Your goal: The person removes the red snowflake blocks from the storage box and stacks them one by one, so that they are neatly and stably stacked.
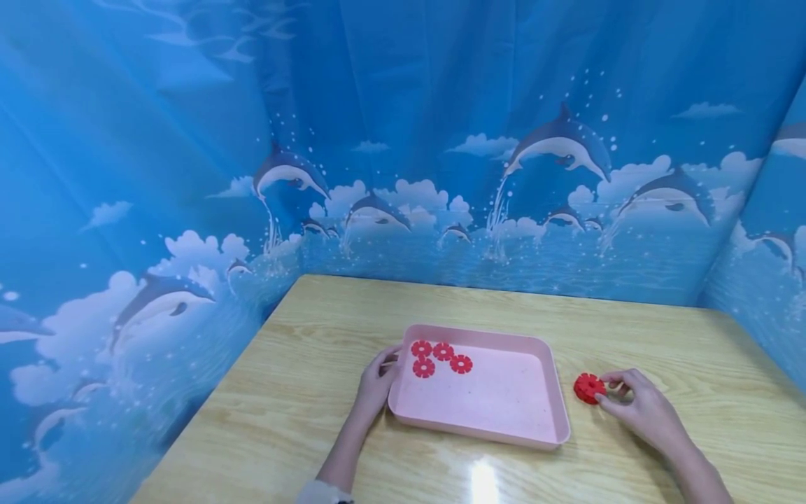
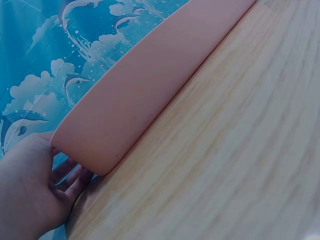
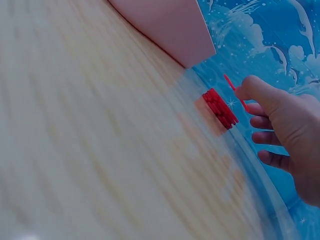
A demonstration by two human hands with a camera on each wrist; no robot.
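My right hand (image 1: 642, 409) pinches a thin red notched disc (image 3: 236, 93) between thumb and fingers. Just under that disc, a short stack of red notched discs (image 3: 218, 109) sits on the table, to the right of a pink tray (image 1: 478, 437). My left hand (image 1: 376, 381) holds the tray at its left side, one digit up at the rim and other fingers low along the outer wall (image 2: 115, 100). Several flat red discs (image 1: 461, 364) with notched edges and a centre hole lie inside the tray, in its far left corner.
The light wood table (image 1: 302, 392) has its far edge behind the tray. A blue curtain (image 1: 415, 126) printed with dolphins and clouds hangs behind the table and along both sides.
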